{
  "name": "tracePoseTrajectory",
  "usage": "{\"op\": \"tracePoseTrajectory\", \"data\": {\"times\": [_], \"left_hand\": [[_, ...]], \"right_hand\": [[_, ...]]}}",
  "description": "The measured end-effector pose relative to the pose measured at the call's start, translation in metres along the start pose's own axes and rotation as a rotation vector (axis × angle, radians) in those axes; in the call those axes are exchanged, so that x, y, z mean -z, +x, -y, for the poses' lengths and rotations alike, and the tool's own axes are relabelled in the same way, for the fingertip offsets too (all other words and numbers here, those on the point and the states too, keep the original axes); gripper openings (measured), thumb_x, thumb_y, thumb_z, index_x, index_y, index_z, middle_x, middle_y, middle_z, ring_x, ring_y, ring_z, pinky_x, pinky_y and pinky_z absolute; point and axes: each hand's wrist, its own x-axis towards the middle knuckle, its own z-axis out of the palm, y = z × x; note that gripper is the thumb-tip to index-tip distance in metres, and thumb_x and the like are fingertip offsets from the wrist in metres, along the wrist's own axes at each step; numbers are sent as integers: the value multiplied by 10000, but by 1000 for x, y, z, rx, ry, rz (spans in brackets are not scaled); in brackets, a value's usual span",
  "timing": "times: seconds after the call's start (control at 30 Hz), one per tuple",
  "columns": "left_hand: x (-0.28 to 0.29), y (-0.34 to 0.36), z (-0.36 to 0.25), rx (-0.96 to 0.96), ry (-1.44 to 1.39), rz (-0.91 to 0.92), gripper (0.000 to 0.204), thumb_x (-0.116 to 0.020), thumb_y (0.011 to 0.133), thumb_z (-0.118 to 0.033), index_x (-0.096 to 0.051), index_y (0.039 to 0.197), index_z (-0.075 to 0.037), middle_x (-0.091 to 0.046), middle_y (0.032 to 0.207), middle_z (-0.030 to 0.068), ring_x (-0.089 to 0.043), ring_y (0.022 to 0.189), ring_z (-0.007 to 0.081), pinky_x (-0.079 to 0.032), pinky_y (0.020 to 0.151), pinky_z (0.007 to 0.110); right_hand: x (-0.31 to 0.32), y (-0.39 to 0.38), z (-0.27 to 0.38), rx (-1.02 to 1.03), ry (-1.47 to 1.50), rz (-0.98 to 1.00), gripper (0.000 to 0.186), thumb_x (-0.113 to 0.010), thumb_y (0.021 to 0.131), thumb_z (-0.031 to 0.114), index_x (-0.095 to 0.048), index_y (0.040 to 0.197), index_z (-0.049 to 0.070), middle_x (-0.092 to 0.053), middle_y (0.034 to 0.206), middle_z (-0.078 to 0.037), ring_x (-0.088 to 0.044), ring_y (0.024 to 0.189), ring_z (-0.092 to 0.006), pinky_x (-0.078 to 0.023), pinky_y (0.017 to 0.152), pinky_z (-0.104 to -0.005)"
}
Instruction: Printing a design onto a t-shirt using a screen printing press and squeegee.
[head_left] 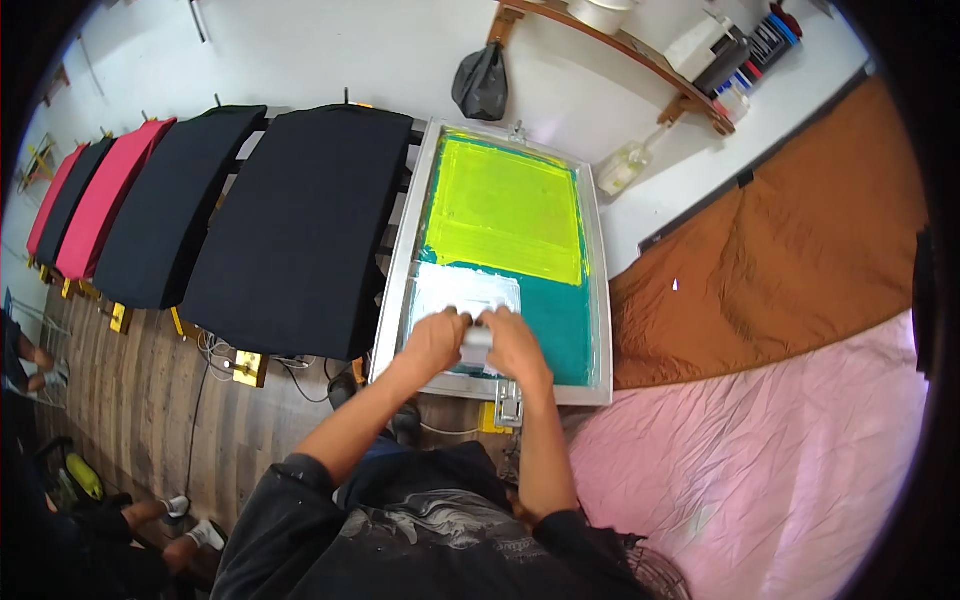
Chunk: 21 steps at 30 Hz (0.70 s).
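Both my hands are closed side by side on a pale squeegee [477,340], mostly hidden under my fingers. My left hand [435,345] grips its left part and my right hand [514,347] its right part. It is over the lower left of a screen printing frame [403,255] with metal edges. A patch of white ink [450,285] lies around and just beyond the squeegee on the teal mesh [558,330]. Bright yellow-green ink [505,205] covers the far half of the mesh. A metal clamp [508,402] sits at the frame's near edge.
Left of the frame, black [300,220] and pink shirts [115,195] stretch over a row of platens. Brown cloth [780,250] and pink cloth [740,460] lie to the right. A shelf [640,50] holds bottles. Another person's legs [180,545] show at lower left. Cables cross the wooden floor.
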Motion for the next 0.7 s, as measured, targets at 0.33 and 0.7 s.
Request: {"op": "tracePoseTrajectory", "data": {"times": [0.33, 0.7], "left_hand": [[26, 14, -10, 126, 42, 254, 217, -623, 725, -89, -694, 928, -118, -688, 846, 172, -676, 843, 361, -554, 726, 457], [9, 73, 16, 97, 83, 208, 236, -645, 674, -39, -700, 899, -80, -694, 852, 190, -683, 821, 368, -559, 741, 443]], "right_hand": [[22, -1, 4, 26, 47, 61, 369, -607, 643, 2, -623, 1010, 34, -618, 903, -254, -601, 894, -438, -481, 787, -500], [26, 68, -32, -57, 27, 198, 409, -613, 630, -26, -644, 1032, 40, -665, 947, -204, -624, 918, -396, -508, 792, -434]]}}
